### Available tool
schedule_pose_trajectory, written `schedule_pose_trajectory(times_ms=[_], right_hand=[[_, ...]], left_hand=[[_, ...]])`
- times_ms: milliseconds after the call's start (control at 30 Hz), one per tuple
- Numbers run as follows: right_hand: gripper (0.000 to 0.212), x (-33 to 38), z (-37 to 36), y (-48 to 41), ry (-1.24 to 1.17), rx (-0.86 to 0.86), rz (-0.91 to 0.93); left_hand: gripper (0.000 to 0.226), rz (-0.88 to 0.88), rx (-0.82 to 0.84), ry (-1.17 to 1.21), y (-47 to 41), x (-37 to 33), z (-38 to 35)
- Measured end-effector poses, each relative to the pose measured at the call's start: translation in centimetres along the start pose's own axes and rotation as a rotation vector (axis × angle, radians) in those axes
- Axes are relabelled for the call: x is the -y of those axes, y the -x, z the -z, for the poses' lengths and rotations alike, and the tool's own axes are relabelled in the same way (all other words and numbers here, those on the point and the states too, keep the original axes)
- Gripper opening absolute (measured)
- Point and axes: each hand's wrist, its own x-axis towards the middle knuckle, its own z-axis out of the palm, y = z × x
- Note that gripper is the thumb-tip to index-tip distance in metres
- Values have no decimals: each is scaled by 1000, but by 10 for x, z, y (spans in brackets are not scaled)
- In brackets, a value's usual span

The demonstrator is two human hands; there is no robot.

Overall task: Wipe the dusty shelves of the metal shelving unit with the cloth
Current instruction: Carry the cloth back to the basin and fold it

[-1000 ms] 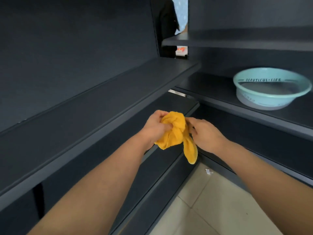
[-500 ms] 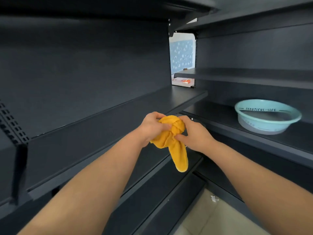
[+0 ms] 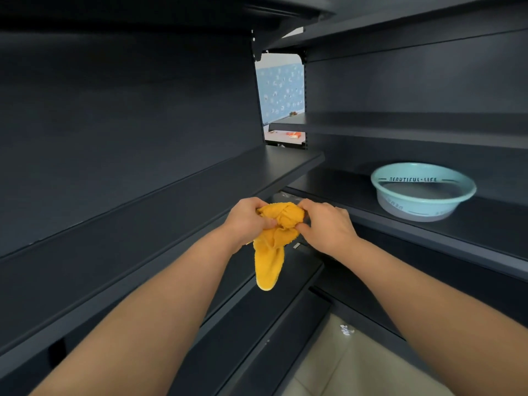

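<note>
A bunched yellow cloth (image 3: 273,247) hangs in mid-air between both hands, its tail drooping downward. My left hand (image 3: 247,220) grips its upper left part and my right hand (image 3: 325,225) pinches its upper right part. Both hands hover in front of the corner where two dark metal shelving units meet. The long left shelf (image 3: 160,212) runs from the lower left toward the corner. The right unit's shelf (image 3: 357,195) lies just behind my right hand.
A pale teal plastic basin (image 3: 423,192) stands on the right shelf. Further shelves sit above and below on both units. A gap at the corner shows a blue patterned wall (image 3: 281,90). Beige floor tiles (image 3: 357,364) with a small white scrap lie at the lower right.
The view has tilted upward, showing more of the upper shelves. Both hands have kept hold of the cloth and reworked it, bunching the top wider with the tail hanging straight down.
</note>
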Motion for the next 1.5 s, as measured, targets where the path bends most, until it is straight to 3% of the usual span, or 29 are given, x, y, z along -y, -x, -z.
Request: schedule_pose_trajectory(times_ms=[100,233,400,667,833,1100,1367,1500], right_hand=[[20,-39,15,-5,25,17,-40],[34,-101,40,-12,73,52,-112],[31,-190,73,-19,89,68,-221],[30,-285,106,-21,152,96,-313],[30,-320,110,-27,155,97,-392],[30,-352,105,-59,183,87,-467],[33,-371,99,-124,248,41,-549],[32,-382,83,-142,280,63,-605]], left_hand=[[34,21,25,11,-23,-23,-30],[34,30,61,-40,-56,-56,-73],[33,3,59,-55,-98,-103,-137],[32,-67,-61,176,-144,-158,-215],[37,-144,-96,281,-163,-180,-243],[33,-277,-12,433,-220,-195,-269],[34,-324,25,560,-310,-209,-284],[31,-241,84,543,-352,-204,-300]])
